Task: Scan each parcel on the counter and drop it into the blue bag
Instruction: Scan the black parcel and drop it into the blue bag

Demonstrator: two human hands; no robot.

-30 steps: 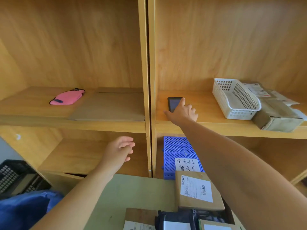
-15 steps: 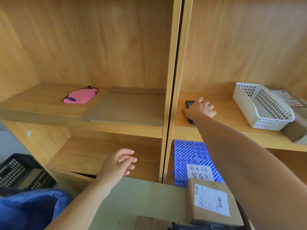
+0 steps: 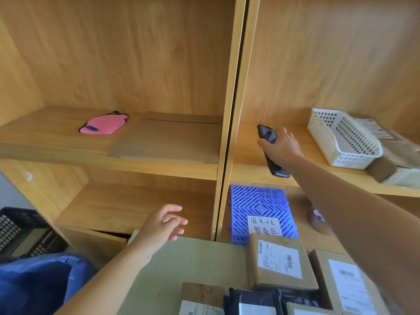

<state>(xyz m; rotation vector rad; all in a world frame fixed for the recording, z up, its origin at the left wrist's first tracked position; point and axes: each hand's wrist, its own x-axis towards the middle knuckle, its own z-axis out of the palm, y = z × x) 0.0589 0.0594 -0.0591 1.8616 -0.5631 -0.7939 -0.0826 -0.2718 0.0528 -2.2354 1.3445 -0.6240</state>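
Cardboard parcels [image 3: 280, 262] lie labels-up on the green counter [image 3: 193, 264], 5 o'clock. Blue bag [image 3: 38, 285] at 7 o'clock, inside hidden. Right hand [image 3: 284, 148], 2 o'clock, fingers wrapped round black scanner [image 3: 267, 134] at shelf edge. Left hand [image 3: 162, 226] over counter, fingers loosely spread. White basket [image 3: 341, 137] at 3 o'clock.

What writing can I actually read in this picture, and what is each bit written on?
"国光小区 暂存区": handwritten on the white paper note on the blue grid panel.
Label on the brown box: barcodes visible, print too small to read.
Label on the box right of it: blurred.
Labels on the shelf packages: blurred.
On the scanner in the right hand: no readable marking.
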